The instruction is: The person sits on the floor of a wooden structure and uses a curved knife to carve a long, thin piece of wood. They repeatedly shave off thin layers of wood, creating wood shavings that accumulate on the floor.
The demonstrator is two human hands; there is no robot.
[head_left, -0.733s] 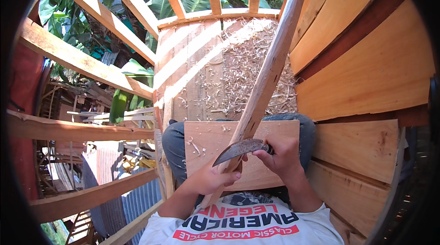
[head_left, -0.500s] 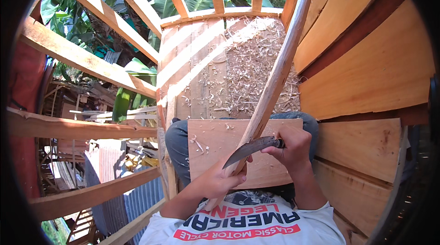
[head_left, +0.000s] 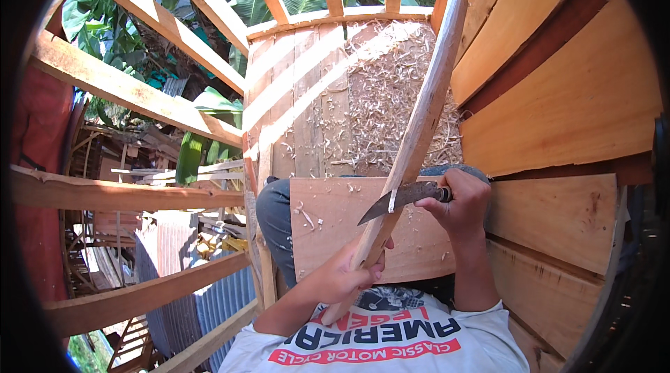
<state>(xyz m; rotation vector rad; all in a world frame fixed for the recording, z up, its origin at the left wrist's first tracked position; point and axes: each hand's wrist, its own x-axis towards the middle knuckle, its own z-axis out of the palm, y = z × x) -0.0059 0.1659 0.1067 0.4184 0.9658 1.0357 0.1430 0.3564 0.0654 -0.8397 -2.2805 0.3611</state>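
A long wooden pole [head_left: 423,118] slants from my shirt up toward the far right, over a flat board [head_left: 323,223] lying across my lap. My left hand [head_left: 352,272] is wrapped round the pole near its lower end. In my right hand [head_left: 460,200] is the dark handle of a knife [head_left: 394,200] with a broad, curved blade. The blade lies across the pole, its tip pointing left. A thin pale shaving [head_left: 392,200] stands at the blade where it meets the wood. A few curled shavings rest on the board.
Wood shavings [head_left: 391,108] thickly cover the plank floor [head_left: 296,115] in front of me. Wooden rails [head_left: 139,196] run along the left and far sides, with banana leaves and corrugated sheets beyond. A plank wall [head_left: 558,104] rises close on my right.
My right hand and the knife have moved up and to the right along the pole. A shaving now shows at the blade. My left hand still grips the pole.
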